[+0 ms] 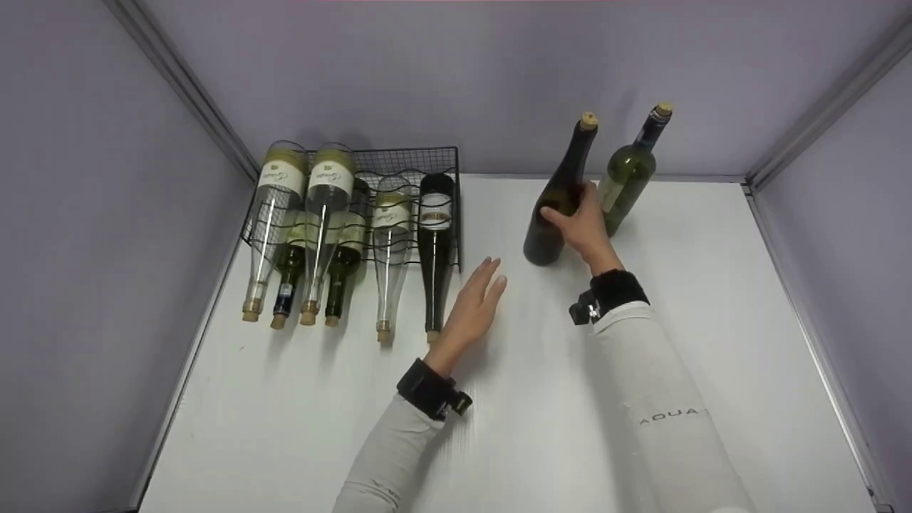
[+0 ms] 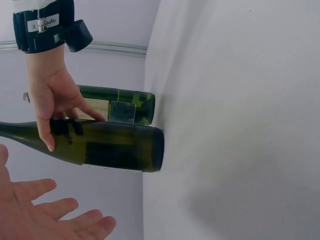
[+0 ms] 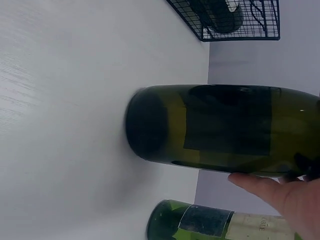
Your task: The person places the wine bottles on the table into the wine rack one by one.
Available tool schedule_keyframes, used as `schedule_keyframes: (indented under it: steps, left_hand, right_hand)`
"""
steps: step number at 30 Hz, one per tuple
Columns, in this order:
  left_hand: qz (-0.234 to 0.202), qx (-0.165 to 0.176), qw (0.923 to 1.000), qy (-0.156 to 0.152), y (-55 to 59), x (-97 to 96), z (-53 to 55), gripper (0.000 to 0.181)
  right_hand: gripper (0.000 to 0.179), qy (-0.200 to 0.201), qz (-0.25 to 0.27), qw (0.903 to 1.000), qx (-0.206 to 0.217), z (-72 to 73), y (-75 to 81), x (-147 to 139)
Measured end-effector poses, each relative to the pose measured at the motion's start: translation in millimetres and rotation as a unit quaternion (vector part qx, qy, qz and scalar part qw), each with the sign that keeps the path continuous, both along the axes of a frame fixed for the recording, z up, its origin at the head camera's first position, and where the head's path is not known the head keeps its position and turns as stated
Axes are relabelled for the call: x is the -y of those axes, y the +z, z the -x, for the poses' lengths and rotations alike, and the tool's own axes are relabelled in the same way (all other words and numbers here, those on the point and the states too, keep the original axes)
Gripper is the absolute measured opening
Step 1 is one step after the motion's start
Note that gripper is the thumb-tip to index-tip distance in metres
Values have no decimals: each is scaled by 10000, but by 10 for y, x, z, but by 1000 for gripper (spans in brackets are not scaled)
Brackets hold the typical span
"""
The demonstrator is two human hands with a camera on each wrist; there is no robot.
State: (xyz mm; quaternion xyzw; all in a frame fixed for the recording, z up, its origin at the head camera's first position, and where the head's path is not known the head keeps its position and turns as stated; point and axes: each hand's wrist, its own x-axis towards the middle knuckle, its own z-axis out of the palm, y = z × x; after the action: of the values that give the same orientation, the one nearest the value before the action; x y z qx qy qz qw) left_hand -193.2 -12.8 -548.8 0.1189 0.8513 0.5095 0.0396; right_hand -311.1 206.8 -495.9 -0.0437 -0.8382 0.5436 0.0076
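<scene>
My right hand [image 1: 586,226] grips a dark corked wine bottle [image 1: 543,241] around its body, thumb on one side and fingers on the other. The bottle stands nearly upright, its base [image 3: 142,122] right at the white tabletop. Just to its right a green corked wine bottle [image 1: 630,171] with a pale label stands upright. My left hand [image 1: 472,310] hovers over the table with fingers extended and nothing in it, left of the gripped bottle. In the left wrist view that left hand [image 2: 45,212] shows palm and spread fingers below the dark bottle.
A black wire rack [image 1: 458,235] stands at the back left. Several corked bottles lie in it in two layers, necks toward me, including a dark bottle [image 1: 435,249] at its right end and clear bottles [image 1: 390,256]. Grey walls [image 1: 513,85] enclose the table's back and sides.
</scene>
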Motion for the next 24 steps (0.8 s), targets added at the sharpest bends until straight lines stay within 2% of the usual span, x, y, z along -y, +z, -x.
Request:
schedule_keyframes:
  steps: [5, 11, 18, 24]
  left_hand:
    - [0, 74, 10000, 3, 1, 3, -3, 54]
    - [19, 162, 9998, 83, 44, 2, -21, 55]
    - [-458, 457, 9970, 431, 180, 15, -68, 60]
    - [-736, 812, 9937, 236, 336, 2, -142, 63]
  right_hand:
    - [74, -42, 77, 9997, -220, -50, -34, 20]
    - [71, 60, 522, 9969, -583, -140, -103, 7]
    - [61, 416, 881, 9887, -1138, -298, -194, -45]
    - [64, 449, 1058, 9814, -1538, -497, -289, -42]
